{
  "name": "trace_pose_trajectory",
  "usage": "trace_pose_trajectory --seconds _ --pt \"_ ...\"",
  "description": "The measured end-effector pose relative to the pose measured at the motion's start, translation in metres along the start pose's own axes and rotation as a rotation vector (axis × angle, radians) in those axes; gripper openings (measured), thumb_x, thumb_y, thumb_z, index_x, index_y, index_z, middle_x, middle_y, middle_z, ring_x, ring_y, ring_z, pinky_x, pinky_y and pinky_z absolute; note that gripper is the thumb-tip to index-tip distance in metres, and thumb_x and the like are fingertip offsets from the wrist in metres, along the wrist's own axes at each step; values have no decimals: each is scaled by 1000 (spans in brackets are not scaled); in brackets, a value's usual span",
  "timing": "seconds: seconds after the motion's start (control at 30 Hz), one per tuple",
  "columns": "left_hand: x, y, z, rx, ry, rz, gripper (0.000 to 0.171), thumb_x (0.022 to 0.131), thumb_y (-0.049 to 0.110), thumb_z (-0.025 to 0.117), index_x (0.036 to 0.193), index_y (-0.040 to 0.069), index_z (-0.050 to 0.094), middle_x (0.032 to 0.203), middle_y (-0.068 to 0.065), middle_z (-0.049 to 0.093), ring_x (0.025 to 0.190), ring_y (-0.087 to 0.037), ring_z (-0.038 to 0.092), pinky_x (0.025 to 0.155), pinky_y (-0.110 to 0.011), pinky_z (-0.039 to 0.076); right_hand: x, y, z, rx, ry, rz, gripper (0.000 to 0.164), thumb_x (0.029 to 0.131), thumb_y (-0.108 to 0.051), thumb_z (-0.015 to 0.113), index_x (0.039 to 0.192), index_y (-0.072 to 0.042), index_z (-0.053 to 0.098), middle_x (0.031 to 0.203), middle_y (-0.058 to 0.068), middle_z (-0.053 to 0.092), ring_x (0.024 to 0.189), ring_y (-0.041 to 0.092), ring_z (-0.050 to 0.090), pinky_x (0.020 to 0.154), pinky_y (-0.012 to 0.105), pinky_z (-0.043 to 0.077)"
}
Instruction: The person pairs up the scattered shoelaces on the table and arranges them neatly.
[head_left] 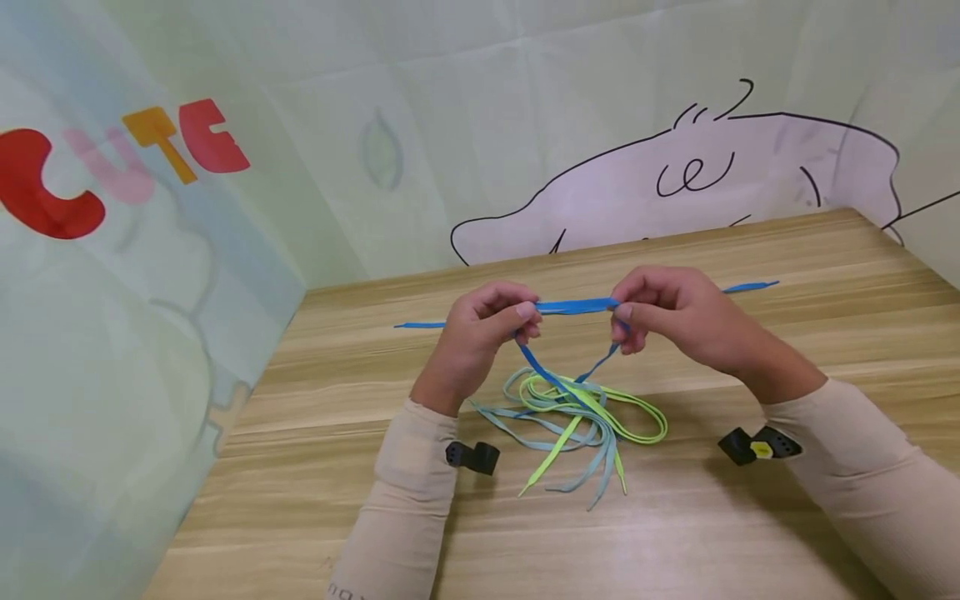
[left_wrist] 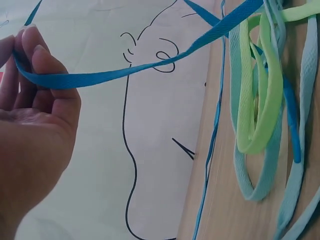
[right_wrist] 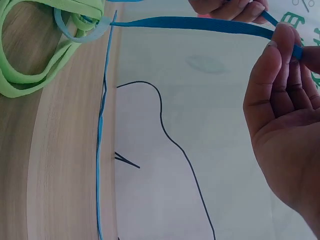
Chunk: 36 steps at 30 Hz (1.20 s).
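Note:
Between the two hands a flat blue shoelace [head_left: 576, 306] is stretched level above the table. My left hand [head_left: 476, 337] pinches it between thumb and fingers, and my right hand [head_left: 678, 321] pinches it the same way a short distance away. From both hands the lace hangs down to a loose pile. In the left wrist view the lace [left_wrist: 125, 73] crosses the curled fingers of the left hand [left_wrist: 47, 125]. The right wrist view shows the lace [right_wrist: 200, 24] running to the fingertips of the right hand [right_wrist: 290, 110].
Beneath the hands lie tangled neon green laces [head_left: 652, 412] and pale blue laces [head_left: 600, 462]. Behind the hands, a blue lace end [head_left: 752, 287] shows at the right and another lace end [head_left: 420, 325] at the left. A printed cloth [head_left: 420, 92] hangs behind the wooden table [head_left: 300, 500].

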<state>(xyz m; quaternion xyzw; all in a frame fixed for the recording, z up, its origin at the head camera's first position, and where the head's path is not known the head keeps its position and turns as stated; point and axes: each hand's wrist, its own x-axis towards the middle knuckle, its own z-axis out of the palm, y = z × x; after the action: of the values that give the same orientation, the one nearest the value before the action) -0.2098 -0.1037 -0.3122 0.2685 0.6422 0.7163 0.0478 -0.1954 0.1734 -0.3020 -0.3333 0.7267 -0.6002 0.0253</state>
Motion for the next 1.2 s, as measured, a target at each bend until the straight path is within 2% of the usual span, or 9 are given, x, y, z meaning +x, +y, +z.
trace_pose_trajectory --seconds 0.3,0.43,0.5,0.63,0.77,0.87,1.03,1.2 --pt "0 3 -6 -58 53 2 12 97 2 58 101 7 68 89 -6 65 78 -16 63 71 -26 52 -2 -1 -2 -24 74 -20 8 101 -1 56 100 0 64 80 15 64 67 26 61 65 33 56" --pt "0 3 -9 -77 70 -2 12 97 2 58 102 6 68 89 -6 65 78 -16 63 71 -26 52 -3 -3 -3 -18 100 -39 8 99 1 57 101 1 64 80 13 62 67 24 59 65 30 55" --pt "0 4 -11 -82 84 -1 11 97 2 57 104 -2 65 88 -5 65 78 -16 62 71 -26 52 -3 -3 -4 1 111 -47 8 98 3 57 102 2 64 80 12 62 67 23 58 64 29 54" --pt "0 4 -16 -87 119 10 12 96 1 56 104 -6 63 87 -5 65 77 -15 62 70 -25 51 -4 -5 -5 29 142 -46 9 97 5 58 103 3 64 81 11 62 66 22 57 63 28 53" --pt "0 4 -20 -108 146 19 12 96 0 55 100 4 66 86 -4 65 76 -15 61 69 -25 50 -4 -6 -4 41 182 -44 11 96 5 59 104 1 66 80 11 60 64 21 55 62 28 52" --pt "-1 6 -22 -133 159 22 17 96 0 55 97 10 68 85 -3 66 75 -14 62 68 -24 49 -3 -5 -4 122 197 -70 15 95 9 57 104 1 66 77 11 58 62 20 51 60 27 50" --pt "-2 11 -29 -153 186 39 18 97 0 55 97 11 69 85 -2 66 73 -13 62 68 -23 49 -1 -5 -3 307 209 -138 23 92 18 50 105 5 65 77 9 55 59 20 44 55 27 44" --pt "-3 13 -36 -173 227 50 17 97 1 55 97 12 68 85 -2 66 72 -13 61 67 -23 49 0 -4 -5 366 221 -177 23 92 19 47 105 9 63 72 11 51 58 22 43 53 29 43"
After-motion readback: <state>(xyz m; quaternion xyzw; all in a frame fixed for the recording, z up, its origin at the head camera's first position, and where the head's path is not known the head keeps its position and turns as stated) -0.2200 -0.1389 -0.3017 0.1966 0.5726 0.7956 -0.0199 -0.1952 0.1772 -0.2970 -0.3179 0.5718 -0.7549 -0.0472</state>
